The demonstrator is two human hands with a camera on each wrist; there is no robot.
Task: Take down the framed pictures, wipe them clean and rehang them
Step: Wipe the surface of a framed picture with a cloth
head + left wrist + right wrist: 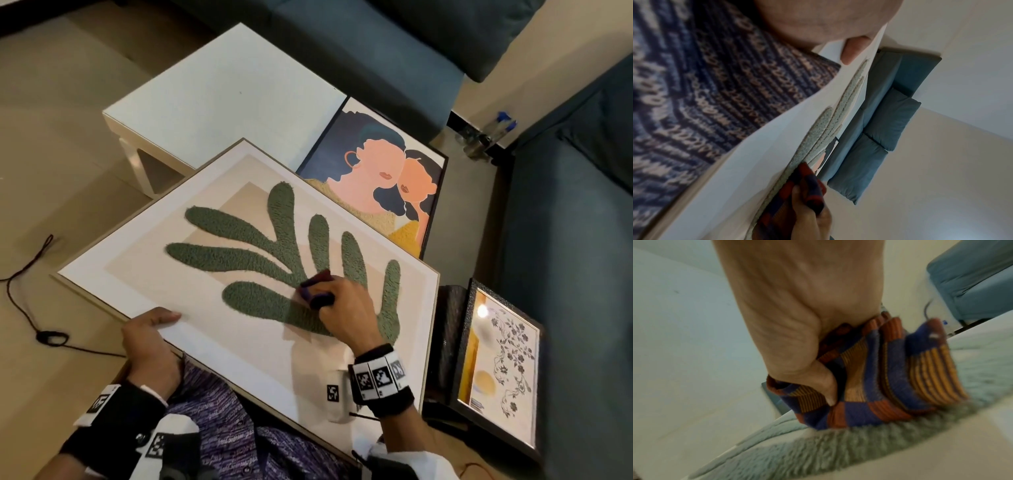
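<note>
Left hand (150, 334) clamps the near-left edge of the leaf picture (239, 240), thumb on the white mat and fingers curled under the frame: likely bracing it so wiping pressure doesn't shift it. Picture lies face up and tilted, near edge over the person's lap; what carries its far edge is hidden. Right hand (346, 301) grips a bunched checked cloth (317, 289) in a closed fist and presses it onto the fuzzy green leaf near the stem; bunching probably gives a firm pad for raised pile. So the step in hand looks like wiping picture one, with rehanging not yet started. Behind, a white desk (222, 99) stands on the tan floor (51, 137), where a dark cord (34, 260) trails at left. A faces picture (376, 178) leans at the desk's right side; a floral picture (500, 370) props against the blue sofa (565, 240) at right, both apparently queued. Bottles (489, 137) stand in the corner between sofa sections.
</note>
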